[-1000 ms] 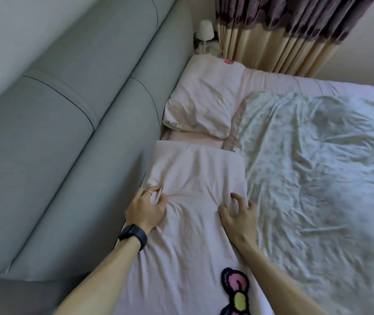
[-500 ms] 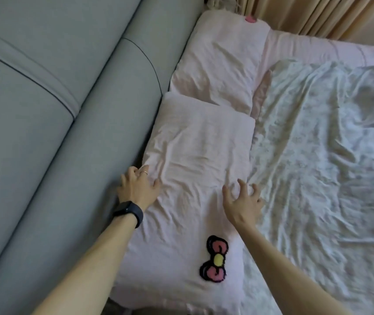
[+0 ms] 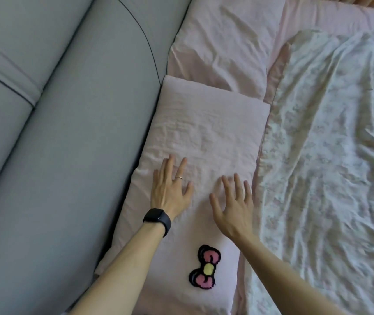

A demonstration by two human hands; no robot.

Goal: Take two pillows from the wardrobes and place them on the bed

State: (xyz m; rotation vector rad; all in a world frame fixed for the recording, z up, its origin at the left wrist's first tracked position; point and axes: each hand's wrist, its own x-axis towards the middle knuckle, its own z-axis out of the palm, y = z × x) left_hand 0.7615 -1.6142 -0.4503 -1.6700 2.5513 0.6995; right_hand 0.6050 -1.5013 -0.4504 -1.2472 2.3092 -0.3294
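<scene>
A pink pillow with a pink-and-black bow patch lies flat on the bed against the grey headboard. A second pink pillow lies just beyond it, its near edge tucked under the first. My left hand, with a ring and a black watch, rests flat on the near pillow, fingers spread. My right hand lies flat beside it on the same pillow, fingers apart. Neither hand grips the fabric.
The padded grey headboard fills the left side. A crumpled floral blanket covers the bed to the right of the pillows. The pink sheet shows at the far end, with a sliver of curtain above it.
Both hands let go of the bunched pillow fabric and now lie flat and spread on it. The view has tilted further down, so the lamp and curtain have left the frame.
</scene>
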